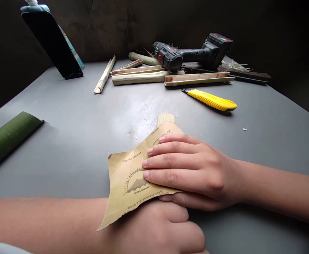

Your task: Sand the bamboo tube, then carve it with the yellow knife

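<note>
The right hand (188,169) lies across a folded sheet of waterproof sandpaper (133,180), its 4 fingers together on top and its thumb tucked beneath the fold, so the sheet is pinched between them; the left hand (154,225) sits under the sheet, curled closed, though the sheet hides whatever it grips; a pale bamboo piece (166,119) sticks out of the sheet's upper end, pointing toward the far edge of the worktop (91,106); hands, sheet and bamboo are near the near edge, around the middle; a green bamboo half-section (8,141) lies at the left edge, well apart from the left hand; a yellow utility knife (210,100) lies toward the right, ahead of the right hand; a pile of split bamboo strips (141,76) lies along the far edge, with a cordless drill (188,53) behind it; a phone (52,44) stands propped in the far left corner.
</note>
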Action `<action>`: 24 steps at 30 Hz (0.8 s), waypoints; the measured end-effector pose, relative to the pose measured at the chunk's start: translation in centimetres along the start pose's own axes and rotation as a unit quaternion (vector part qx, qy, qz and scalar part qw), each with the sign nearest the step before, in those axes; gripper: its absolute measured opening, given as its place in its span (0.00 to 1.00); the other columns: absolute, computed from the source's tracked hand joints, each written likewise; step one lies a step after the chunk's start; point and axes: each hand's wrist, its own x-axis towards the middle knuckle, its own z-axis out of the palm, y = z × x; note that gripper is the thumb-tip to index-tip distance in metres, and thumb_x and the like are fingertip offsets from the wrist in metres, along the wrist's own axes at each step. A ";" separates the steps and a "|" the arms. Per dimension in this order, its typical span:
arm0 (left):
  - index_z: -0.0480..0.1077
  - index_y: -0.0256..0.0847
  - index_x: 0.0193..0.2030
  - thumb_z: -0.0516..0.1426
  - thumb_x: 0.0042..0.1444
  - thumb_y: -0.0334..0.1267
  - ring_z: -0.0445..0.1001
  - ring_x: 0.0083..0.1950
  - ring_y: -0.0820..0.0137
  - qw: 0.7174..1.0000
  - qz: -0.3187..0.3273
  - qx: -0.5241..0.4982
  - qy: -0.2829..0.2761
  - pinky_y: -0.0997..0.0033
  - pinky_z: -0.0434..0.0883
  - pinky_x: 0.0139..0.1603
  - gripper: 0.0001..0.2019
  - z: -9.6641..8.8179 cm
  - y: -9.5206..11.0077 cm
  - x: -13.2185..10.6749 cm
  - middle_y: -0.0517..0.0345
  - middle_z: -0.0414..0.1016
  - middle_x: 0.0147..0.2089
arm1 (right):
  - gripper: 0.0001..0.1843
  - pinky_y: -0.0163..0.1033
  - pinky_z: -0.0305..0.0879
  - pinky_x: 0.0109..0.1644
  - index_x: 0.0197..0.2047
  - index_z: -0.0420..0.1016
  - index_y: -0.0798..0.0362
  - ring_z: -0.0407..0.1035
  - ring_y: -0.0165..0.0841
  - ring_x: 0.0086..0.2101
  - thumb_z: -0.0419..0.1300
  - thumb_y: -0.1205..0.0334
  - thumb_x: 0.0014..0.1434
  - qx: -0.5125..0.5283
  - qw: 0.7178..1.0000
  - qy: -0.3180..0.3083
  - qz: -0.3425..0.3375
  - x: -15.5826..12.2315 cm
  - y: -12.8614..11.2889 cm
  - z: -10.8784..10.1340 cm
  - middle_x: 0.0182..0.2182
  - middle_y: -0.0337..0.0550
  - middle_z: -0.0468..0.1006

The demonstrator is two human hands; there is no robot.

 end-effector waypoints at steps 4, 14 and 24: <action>0.59 0.41 0.22 0.69 0.50 0.47 0.51 0.25 0.72 1.000 0.001 -0.004 -0.011 0.69 0.65 0.32 0.23 0.0 -0.1 -0.2 0.67 0.59 0.26 | 0.16 0.45 0.66 0.60 0.46 0.78 0.60 0.74 0.38 0.50 0.54 0.58 0.67 0.000 1.000 -0.001 0.001 0.0 0.0 0.0 0.47 0.46 0.81; 0.57 0.40 0.23 0.71 0.47 0.45 0.54 0.27 0.72 0.998 -0.058 -0.015 -0.010 0.68 0.64 0.34 0.25 0.5 1.0 -0.7 0.68 0.62 0.27 | 0.16 0.45 0.67 0.59 0.45 0.78 0.60 0.74 0.38 0.49 0.54 0.58 0.67 -0.002 1.000 0.007 0.001 0.0 0.0 0.0 0.47 0.47 0.81; 0.68 0.46 0.33 0.65 0.55 0.47 0.61 0.29 0.71 0.998 0.014 -0.027 -0.058 0.70 0.66 0.32 0.12 0.4 -0.8 -0.1 0.66 0.65 0.29 | 0.17 0.45 0.65 0.60 0.45 0.78 0.60 0.73 0.38 0.50 0.52 0.59 0.68 -0.007 1.000 0.005 0.012 0.0 -0.3 0.1 0.48 0.46 0.81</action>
